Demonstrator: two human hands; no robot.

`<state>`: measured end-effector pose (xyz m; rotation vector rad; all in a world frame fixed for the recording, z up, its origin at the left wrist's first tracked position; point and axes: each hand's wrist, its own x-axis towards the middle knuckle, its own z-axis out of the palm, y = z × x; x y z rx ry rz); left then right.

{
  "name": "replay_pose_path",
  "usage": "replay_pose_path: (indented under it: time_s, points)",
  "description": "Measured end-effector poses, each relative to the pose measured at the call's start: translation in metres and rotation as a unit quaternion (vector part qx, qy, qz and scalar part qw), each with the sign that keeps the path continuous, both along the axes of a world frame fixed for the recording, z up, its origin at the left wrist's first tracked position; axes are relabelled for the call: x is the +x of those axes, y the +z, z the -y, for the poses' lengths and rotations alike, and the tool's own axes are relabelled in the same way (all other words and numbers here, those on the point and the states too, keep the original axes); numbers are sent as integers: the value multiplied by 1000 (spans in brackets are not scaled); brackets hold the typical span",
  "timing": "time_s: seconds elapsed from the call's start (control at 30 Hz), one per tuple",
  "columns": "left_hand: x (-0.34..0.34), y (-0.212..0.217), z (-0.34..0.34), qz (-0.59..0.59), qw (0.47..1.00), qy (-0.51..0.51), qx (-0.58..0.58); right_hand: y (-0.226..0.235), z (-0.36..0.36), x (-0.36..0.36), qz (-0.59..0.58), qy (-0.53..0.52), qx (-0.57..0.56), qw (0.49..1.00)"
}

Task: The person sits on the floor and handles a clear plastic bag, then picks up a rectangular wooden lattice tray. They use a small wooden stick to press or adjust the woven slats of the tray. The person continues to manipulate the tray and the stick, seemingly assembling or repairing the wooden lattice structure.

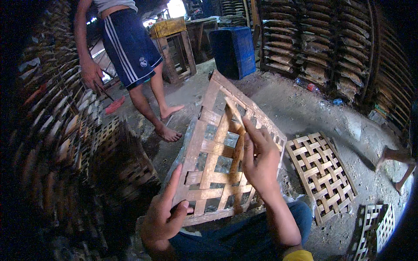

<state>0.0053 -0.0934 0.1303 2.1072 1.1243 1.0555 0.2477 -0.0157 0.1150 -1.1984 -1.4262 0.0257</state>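
A wooden frame [190, 156] woven with flat bamboo-like slats stands tilted in front of me, above my lap. My left hand [162, 219] grips its lower left corner, thumb on the near side and index finger along the outer edge. With thumb and index finger, my right hand [262, 163] pinches a thin pale strip [234, 112] at the upper middle of the lattice. The strip's upper end points up and to the left. Light slats cross in the lower half of the frame, while the upper right part has wider gaps. My palm hides some of the weave.
A finished-looking lattice panel [324, 174] lies on the floor at right, with another panel [374, 230] nearer. A barefoot person [130, 48] in dark shorts stands at left, holding a stick-like thing. Beyond are a blue bin [233, 52], a yellow crate [167, 27] and stacked racks [315, 39].
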Motion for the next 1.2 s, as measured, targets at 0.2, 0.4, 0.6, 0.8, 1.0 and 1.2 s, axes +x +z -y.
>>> replay_pose_path:
  time_s: [0.2, 0.4, 0.6, 0.8, 1.0, 1.2]
  points:
    - [5, 1, 1, 60, 997, 17, -49, -22, -6, 18, 44, -66, -53, 995]
    - [3, -1, -2, 65, 997, 8, -44, -21, 0, 24, 3, -9, -10, 1000]
    - [6, 3, 1, 58, 996, 14, -59, -9, 9, 13, -11, 21, 3, 1000]
    - [10, 2, 0, 64, 994, 49, -77, -24, -2, 36, -95, 72, -29, 992]
    - [6, -10, -11, 57, 993, 79, -64, -33, -4, 61, -315, 243, -138, 907]
    - [4, -25, -22, 77, 993, 74, -48, -40, -8, 73, -389, 276, -123, 870]
